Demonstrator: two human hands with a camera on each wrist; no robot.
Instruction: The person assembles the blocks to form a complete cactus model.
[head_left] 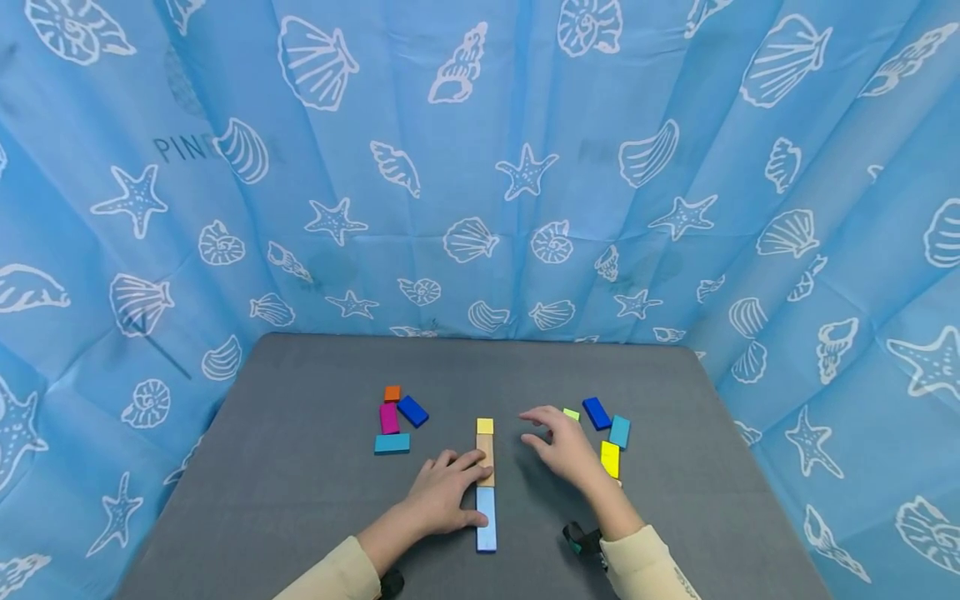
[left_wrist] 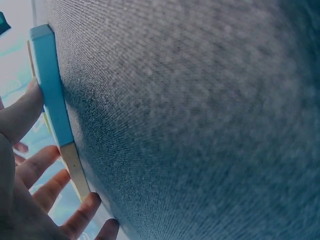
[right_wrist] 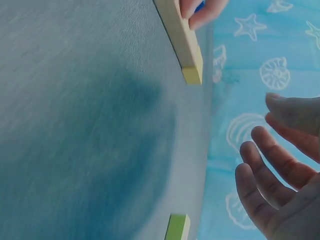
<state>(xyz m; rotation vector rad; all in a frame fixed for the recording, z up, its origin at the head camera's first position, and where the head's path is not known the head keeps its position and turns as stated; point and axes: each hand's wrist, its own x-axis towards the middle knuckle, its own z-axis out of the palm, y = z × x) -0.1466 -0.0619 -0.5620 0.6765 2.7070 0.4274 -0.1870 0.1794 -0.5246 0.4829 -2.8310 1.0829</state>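
A straight row of blocks runs away from me: a light blue block [head_left: 486, 537] nearest, a natural wood block [head_left: 486, 446] beyond it, a small yellow block [head_left: 485, 426] at the far end. My left hand [head_left: 444, 495] rests along the row's left side, thumb at the light blue block and fingertips on the wood block. In the left wrist view the fingers are spread along the light blue block [left_wrist: 53, 87] and wood block [left_wrist: 76, 170]. My right hand [head_left: 566, 450] hovers right of the row with nothing in it, fingers loosely bent, beside a partly hidden light green block [head_left: 572, 413].
Left of the row lie orange [head_left: 392, 392], magenta [head_left: 389, 418], dark blue [head_left: 413, 411] and teal [head_left: 392, 443] blocks. On the right are dark blue [head_left: 597, 412], teal [head_left: 619, 432] and yellow [head_left: 611, 459] blocks. A blue shell-print curtain [head_left: 480, 167] surrounds the grey table [head_left: 315, 517].
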